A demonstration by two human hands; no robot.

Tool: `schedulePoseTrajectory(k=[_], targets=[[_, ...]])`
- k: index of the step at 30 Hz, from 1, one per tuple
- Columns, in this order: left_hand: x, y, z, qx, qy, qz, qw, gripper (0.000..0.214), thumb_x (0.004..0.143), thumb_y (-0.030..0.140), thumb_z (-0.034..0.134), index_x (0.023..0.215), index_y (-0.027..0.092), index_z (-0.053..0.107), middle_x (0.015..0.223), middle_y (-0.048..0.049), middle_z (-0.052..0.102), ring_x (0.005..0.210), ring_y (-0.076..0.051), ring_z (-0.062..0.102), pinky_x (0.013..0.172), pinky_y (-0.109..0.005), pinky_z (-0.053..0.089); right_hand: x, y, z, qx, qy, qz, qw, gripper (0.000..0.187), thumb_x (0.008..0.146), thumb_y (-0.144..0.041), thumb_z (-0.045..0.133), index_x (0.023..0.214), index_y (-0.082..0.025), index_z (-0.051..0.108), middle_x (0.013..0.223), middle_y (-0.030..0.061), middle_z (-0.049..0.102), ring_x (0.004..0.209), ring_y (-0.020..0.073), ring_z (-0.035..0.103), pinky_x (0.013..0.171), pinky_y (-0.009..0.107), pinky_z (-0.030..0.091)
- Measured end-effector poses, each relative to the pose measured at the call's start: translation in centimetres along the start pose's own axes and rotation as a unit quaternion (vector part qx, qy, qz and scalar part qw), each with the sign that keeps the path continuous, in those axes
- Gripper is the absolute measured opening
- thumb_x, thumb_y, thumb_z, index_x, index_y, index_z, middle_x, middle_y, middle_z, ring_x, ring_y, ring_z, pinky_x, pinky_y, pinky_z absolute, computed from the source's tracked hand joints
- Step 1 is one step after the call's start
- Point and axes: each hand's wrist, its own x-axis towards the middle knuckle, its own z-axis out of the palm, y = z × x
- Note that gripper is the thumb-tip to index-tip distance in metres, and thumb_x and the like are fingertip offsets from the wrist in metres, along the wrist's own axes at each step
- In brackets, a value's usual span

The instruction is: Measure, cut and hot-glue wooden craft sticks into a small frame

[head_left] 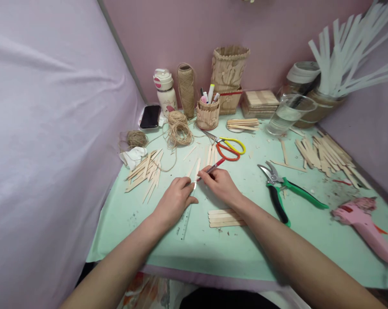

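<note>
Currently the right hand (221, 182) grips a pen (215, 165), its tip at a narrow wooden stick (198, 166) that lies to the left of the scissors (230, 148) and a little nearer the person. The left hand (173, 199) rests low over a clear ruler (185, 225), fingertips at the stick's near end; whether it pinches the stick or only presses on it, I cannot tell. The ruler's bare end points toward the person, below and left of the scissors. Straight down from the scissors, partly under the right forearm, sits a row of flat sticks (222, 218). Farther left of the scissors lies a loose pile of sticks (148, 171); to their right and nearer are green-handled pruning shears (279, 180). Behind the scissors stands a pen cup (208, 115).
</note>
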Motion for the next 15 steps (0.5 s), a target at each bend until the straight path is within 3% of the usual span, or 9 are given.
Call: schedulePoseTrajectory(k=[15], targets=[[-0.15, -0.16, 0.24, -0.006, 0.005, 0.000, 1.000, 0.027, 0.084, 0.027, 0.074, 0.108, 0.016, 0.065, 0.112, -0.0093, 0.062, 0.105, -0.027, 0.057, 0.092, -0.044, 0.052, 0.08, 0.31, 0.50, -0.070, -0.007, -0.017, 0.997, 0.029, 0.091, -0.030, 0.050, 0.066, -0.019, 0.063, 0.080, 0.0025, 0.073, 0.067, 0.0148, 0.062, 0.064, 0.027, 0.042]])
